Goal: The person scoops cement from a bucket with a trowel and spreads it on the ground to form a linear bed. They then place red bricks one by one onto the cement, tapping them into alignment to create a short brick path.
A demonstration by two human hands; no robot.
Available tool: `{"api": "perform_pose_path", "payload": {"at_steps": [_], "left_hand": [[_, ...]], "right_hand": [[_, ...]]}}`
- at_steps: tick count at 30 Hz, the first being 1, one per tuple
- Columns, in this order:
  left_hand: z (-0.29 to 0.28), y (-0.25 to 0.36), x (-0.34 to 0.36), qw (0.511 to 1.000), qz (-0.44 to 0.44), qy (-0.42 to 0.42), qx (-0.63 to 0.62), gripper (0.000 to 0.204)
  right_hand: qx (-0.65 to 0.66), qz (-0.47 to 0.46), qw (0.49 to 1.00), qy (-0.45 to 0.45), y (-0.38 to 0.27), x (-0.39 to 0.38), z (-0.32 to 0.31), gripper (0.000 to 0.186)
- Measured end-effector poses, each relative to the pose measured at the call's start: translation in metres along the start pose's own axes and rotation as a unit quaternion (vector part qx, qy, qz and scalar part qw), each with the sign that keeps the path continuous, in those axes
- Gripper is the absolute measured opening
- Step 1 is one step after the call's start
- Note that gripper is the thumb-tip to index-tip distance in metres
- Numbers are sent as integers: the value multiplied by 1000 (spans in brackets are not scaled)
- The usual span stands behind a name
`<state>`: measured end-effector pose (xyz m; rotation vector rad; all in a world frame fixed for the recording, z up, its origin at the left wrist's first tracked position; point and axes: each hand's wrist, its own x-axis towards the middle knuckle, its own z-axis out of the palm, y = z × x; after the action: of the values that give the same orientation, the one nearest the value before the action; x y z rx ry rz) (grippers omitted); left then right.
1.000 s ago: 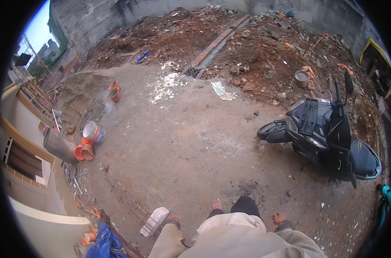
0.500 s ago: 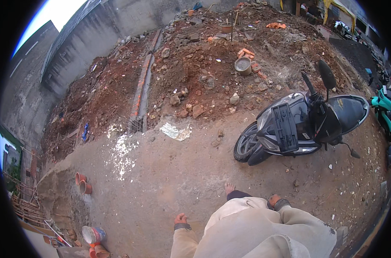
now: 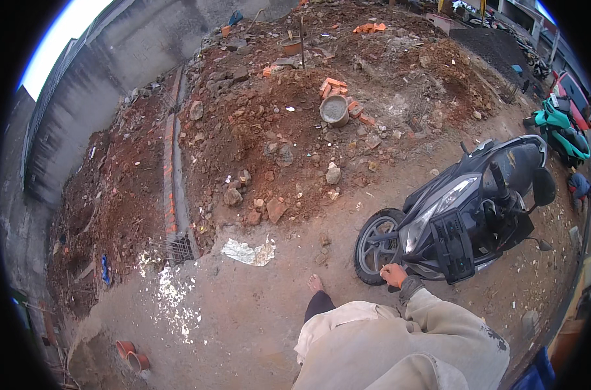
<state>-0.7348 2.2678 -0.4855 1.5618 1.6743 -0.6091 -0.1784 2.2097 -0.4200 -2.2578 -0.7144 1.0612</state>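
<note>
My right hand [image 3: 393, 275] hangs out ahead of my body at the end of a pale, dirty sleeve with a dark cuff. Its fingers curl loosely inward, and I see nothing held in them. In the picture it overlaps the lower edge of the front wheel [image 3: 377, 247] of a parked dark motor scooter [image 3: 468, 218]; whether it touches cannot be told. My left hand is out of sight. One bare foot [image 3: 315, 283] shows on the ground in front of me, below a dark trouser leg.
Reddish rubble [image 3: 243, 143] rises ahead, crossed by a low brick footing [image 3: 172, 169]. A bucket of grey material [image 3: 334, 111] stands by orange bricks [image 3: 367, 119]. A crumpled sheet [image 3: 249, 253] and two terracotta-coloured pots [image 3: 138, 361] lie left. A teal scooter [image 3: 559, 130] is far right.
The view has turned right and moved forward, so the dark scooter looms closer. My right hand has swung forward and left; my left hand has left the view.
</note>
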Motion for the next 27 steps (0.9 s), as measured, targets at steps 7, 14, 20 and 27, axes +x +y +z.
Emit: {"api": "perform_pose_path", "payload": {"at_steps": [7,14,20,27], "left_hand": [[-239,130,215,997,-23,57,-53,27],[-445,384,358,927,296,228,-41,26],[-382,576,383,920,306,91,-226,23],[-324,667,378,966,254,-8,-49,26]], "right_hand": [[27,33,995,95,-22,37,19,19],[192,97,951,223,-78,127,-32,15],[157,101,937,296,-53,265,-129,15],[221,103,910,335,-106,364,-329,17]]}}
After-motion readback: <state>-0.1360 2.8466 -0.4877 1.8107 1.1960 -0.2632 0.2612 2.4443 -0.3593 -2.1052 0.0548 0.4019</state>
